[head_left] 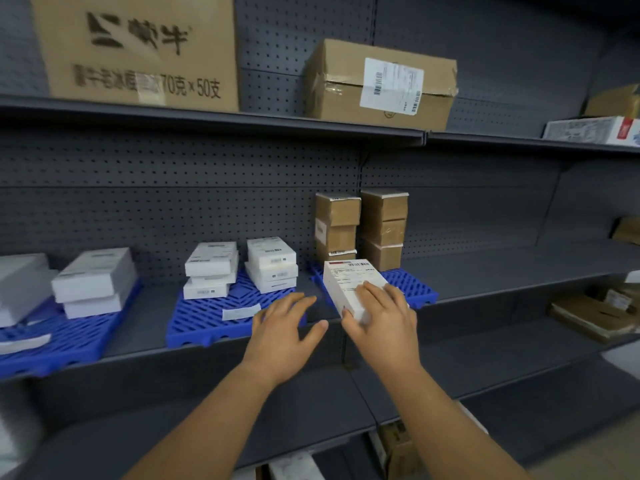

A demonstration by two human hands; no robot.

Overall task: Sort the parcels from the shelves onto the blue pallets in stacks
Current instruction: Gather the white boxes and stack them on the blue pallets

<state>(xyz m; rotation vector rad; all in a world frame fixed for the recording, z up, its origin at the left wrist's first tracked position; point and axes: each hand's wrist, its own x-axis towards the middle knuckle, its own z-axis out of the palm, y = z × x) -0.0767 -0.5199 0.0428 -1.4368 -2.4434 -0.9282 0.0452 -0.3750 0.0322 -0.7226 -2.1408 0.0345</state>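
My right hand [382, 318] grips a white labelled parcel [349, 280] from above, over the front left corner of the right blue pallet [414, 284]. Two stacks of small brown boxes [362, 226] stand at the back of that pallet. My left hand [282, 329] hovers with its fingers spread at the front right edge of the middle blue pallet [207, 317], holding nothing. Two stacks of white boxes [242, 266] sit on the middle pallet. The left blue pallet [69, 337] carries more white boxes [93, 282].
On the upper shelf stand a large printed carton [138, 46] and a taped brown box [381, 83]. Flat parcels [595, 317] lie on a lower shelf at the right. Loose paper labels [240, 311] lie on the pallets. More boxes [398, 448] sit below.
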